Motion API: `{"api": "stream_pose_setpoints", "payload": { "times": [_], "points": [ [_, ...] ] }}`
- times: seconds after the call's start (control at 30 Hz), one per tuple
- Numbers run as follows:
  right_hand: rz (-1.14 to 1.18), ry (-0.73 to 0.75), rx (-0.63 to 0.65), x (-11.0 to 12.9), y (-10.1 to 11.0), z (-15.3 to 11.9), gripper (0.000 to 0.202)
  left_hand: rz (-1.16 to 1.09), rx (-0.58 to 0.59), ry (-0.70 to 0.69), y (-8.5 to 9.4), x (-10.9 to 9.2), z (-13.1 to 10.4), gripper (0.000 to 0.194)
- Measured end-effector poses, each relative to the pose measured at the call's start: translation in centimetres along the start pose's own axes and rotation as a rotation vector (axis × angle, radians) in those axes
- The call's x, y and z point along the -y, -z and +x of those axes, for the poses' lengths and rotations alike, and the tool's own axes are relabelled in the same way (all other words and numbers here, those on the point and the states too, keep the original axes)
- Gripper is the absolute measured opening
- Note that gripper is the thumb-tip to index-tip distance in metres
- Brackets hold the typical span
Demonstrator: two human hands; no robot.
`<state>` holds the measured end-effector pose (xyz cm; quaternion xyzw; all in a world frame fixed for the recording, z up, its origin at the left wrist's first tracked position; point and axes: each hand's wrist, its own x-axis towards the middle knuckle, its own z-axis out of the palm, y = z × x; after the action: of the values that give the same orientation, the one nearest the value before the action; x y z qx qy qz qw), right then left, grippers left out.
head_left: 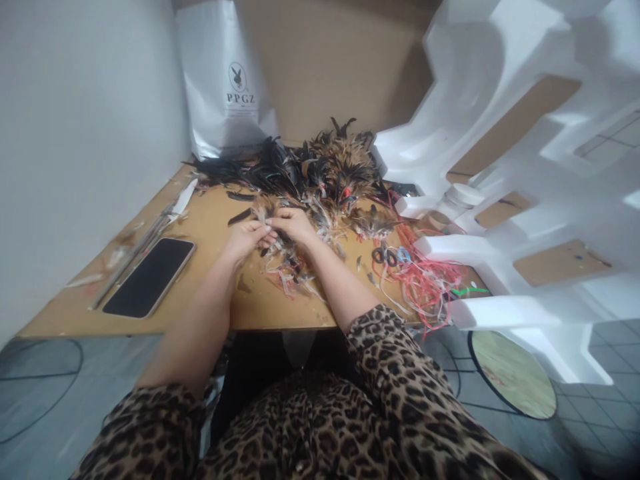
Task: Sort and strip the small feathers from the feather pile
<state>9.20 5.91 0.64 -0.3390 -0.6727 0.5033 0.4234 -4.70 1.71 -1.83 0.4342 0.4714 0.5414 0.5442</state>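
Observation:
Both hands meet over the middle of the wooden table (280, 310). My left hand (249, 240) pinches the base of a small brown feather bunch (263, 207), whose tips fan upward. Touching the same spot from the right, my right hand (294, 225) has its thumb and forefinger closed on the bunch too. Loose feather bits and pink and white strands (287, 277) lie just below the fingers. Behind the hands spreads a big pile of black feathers (280, 167) and brown feathers (345, 160).
A phone (150, 277) and thin rods (135, 257) lie at the left. Tangled red string (425, 283) and dark-handled scissors (385, 257) are at the right. A white bag (225, 87) stands behind; white foam pieces (465, 80) rise on the right. A round stool (513, 373) is below.

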Motion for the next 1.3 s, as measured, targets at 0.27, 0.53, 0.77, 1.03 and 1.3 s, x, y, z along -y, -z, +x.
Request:
{"api": "stream_pose_setpoints", "payload": {
  "times": [0.27,0.53,0.77,1.03,1.3],
  "points": [
    [-0.020,0.056,0.075,0.2,-0.2,-0.4,0.029,-0.362,-0.039,0.064,0.5,-0.3,0.3,0.009],
    [-0.739,0.317,0.038,1.0,0.2,-2.9,0.043,-0.393,0.012,0.174,-0.6,-0.2,-0.1,0.012],
    [-0.785,0.373,-0.003,0.9,0.7,-2.9,0.032,-0.352,-0.034,0.236,-2.1,-1.4,-0.9,0.008],
    [-0.481,0.350,0.004,0.2,1.6,-2.3,0.042,-0.240,-0.030,0.167,-2.1,-1.9,-0.7,0.008],
    [-0.017,0.090,-0.015,0.0,2.9,-1.6,0.035,0.028,0.050,0.029,-3.2,-1.1,-0.5,0.019]
  ]
}}
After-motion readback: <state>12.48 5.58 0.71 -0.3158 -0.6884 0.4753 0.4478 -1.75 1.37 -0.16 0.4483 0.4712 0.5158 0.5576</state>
